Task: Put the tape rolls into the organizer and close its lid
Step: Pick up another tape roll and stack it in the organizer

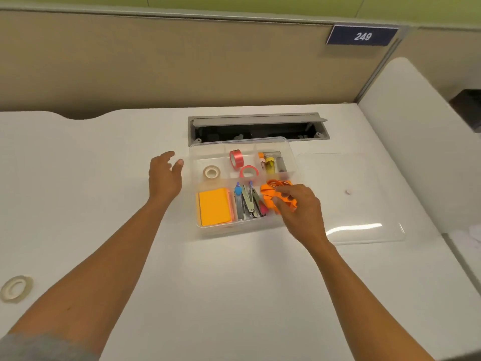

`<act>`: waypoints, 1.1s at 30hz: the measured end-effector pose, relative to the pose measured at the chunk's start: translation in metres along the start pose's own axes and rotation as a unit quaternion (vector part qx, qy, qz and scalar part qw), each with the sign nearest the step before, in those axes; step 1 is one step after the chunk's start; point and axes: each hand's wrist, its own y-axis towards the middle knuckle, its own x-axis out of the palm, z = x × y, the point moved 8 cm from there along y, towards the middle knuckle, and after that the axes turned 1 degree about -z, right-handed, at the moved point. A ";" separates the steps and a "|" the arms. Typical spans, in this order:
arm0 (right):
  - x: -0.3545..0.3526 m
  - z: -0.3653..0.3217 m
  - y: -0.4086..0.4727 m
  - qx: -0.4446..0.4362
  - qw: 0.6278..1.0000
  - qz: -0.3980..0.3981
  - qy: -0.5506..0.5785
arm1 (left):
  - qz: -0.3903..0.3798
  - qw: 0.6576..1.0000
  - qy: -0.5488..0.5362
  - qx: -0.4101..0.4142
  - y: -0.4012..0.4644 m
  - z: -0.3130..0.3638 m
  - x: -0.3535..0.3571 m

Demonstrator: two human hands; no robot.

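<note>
A clear plastic organizer (194, 162) stands open on the white desk. Inside its back compartments lie a white tape roll (211, 172) and two red tape rolls, one upright (235, 158) and one lying flat (249, 171). Another white tape roll (16, 288) lies on the desk at the far left, well away from the organizer. The clear lid (364, 204) lies flat on the desk to the organizer's right. My left hand (164, 175) hovers open just left of the organizer. My right hand (299, 207) grips the orange scissors (270, 195) at the front right compartment.
The organizer also holds orange sticky notes (214, 206), staplers (247, 201) and glue sticks (270, 164). An open cable hatch (257, 127) sits in the desk behind it. A beige partition with a "249" sign (362, 35) rises at the back.
</note>
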 end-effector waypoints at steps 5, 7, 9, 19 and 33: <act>-0.032 0.053 -0.071 0.105 0.992 0.068 -0.028 | 0.032 0.999 0.006 0.027 -0.050 -0.027 -0.006; -0.038 0.074 -0.098 0.149 0.985 0.078 -0.046 | 0.024 0.999 0.021 0.024 -0.076 -0.044 0.000; -0.044 0.093 -0.123 0.195 0.975 0.082 -0.067 | 0.014 0.999 0.043 0.016 -0.101 -0.062 0.006; -0.059 0.137 -0.206 0.392 0.908 0.135 -0.058 | -0.094 0.957 0.258 0.097 -0.164 -0.093 0.040; -0.055 0.137 -0.188 0.365 0.922 0.129 -0.017 | -0.076 0.945 0.293 0.122 -0.171 -0.091 0.040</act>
